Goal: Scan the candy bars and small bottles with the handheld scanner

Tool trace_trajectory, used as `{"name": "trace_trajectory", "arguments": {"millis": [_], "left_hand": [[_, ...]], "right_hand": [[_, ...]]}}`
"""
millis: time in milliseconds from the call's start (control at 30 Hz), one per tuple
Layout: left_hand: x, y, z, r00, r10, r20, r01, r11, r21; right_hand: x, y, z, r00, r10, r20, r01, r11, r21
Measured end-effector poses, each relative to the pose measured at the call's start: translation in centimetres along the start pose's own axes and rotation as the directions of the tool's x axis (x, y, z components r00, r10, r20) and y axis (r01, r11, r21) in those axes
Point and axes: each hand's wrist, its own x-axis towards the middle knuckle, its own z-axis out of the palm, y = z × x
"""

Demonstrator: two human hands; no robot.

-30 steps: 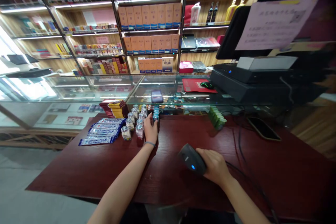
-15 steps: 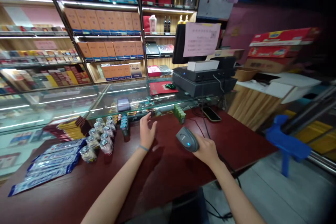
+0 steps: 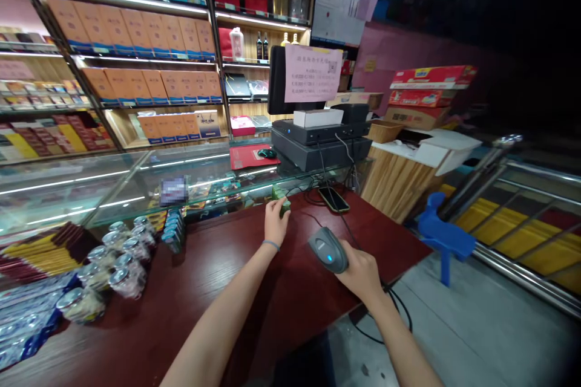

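My right hand [image 3: 361, 269] is wrapped around the handle of a dark grey barcode scanner [image 3: 327, 250], held above the brown table with a blue light lit on its top. My left hand [image 3: 275, 224], with a blue band at the wrist, is at the near end of a row of small green packs [image 3: 285, 208]. Its fingers and thumb close around the nearest pack; the hand partly hides the row. Left of it stand a row of small blue containers [image 3: 173, 231] and two rows of clear lidded jars [image 3: 127, 275].
A phone [image 3: 333, 199] and cables lie near the far edge, below a monitor [image 3: 276, 81] and cash drawer [image 3: 304, 154]. Blue sachets [image 3: 27, 320] and stacked yellow-brown packets [image 3: 49, 248] sit at left. A glass counter [image 3: 200, 163] borders the table; a blue stool [image 3: 447, 236] is right.
My left hand has moved right and forward from bare table to the green packs, its fingers closing there. My right hand still holds the scanner. The view has turned right.
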Motion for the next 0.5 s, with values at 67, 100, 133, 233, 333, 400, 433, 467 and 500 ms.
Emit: {"name": "trace_trajectory", "arguments": {"millis": [67, 100, 133, 233, 333, 400, 433, 467, 500], "left_hand": [[-0.3, -0.3, -0.1, 0.999, 0.046, 0.012, -0.047, 0.997, 0.062], [-0.4, -0.4, -0.1, 0.998, 0.062, 0.022, -0.063, 0.993, 0.095], [-0.6, -0.5, -0.2, 0.997, 0.072, 0.031, -0.076, 0.989, 0.127], [-0.9, -0.7, -0.3, 0.995, 0.087, 0.05, -0.095, 0.979, 0.18], [-0.9, -0.5, -0.2, 0.993, 0.084, 0.078, -0.096, 0.981, 0.169], [-0.8, -0.2, -0.2, 0.996, 0.058, 0.066, -0.067, 0.988, 0.14], [-0.9, 0.0, -0.3, 0.998, 0.037, 0.041, -0.041, 0.992, 0.115], [-0.9, 0.2, -0.6, 1.0, 0.01, 0.008, -0.011, 0.997, 0.075], [-1.0, 0.4, -1.0, 0.999, -0.023, -0.028, 0.023, 1.0, 0.016]], "right_hand": [[0.1, 0.0, 0.1, 1.0, 0.002, -0.004, -0.002, 1.0, -0.004], [0.1, 0.0, 0.1, 1.0, 0.002, -0.009, -0.002, 1.0, -0.007], [0.1, 0.0, 0.2, 1.0, 0.001, -0.014, -0.001, 1.0, -0.009], [0.3, -0.1, 0.4, 1.0, -0.012, -0.023, 0.012, 1.0, -0.019], [0.7, -0.2, 0.7, 1.0, -0.019, -0.021, 0.019, 0.999, -0.026], [1.0, -0.4, 0.9, 0.999, -0.022, -0.025, 0.021, 0.999, -0.027], [1.2, -0.5, 1.0, 0.999, -0.022, -0.025, 0.022, 0.999, -0.024], [1.4, -0.7, 1.1, 0.999, -0.022, -0.025, 0.021, 1.0, -0.019], [1.6, -0.9, 1.3, 0.999, -0.022, -0.028, 0.022, 1.0, -0.011]]}}
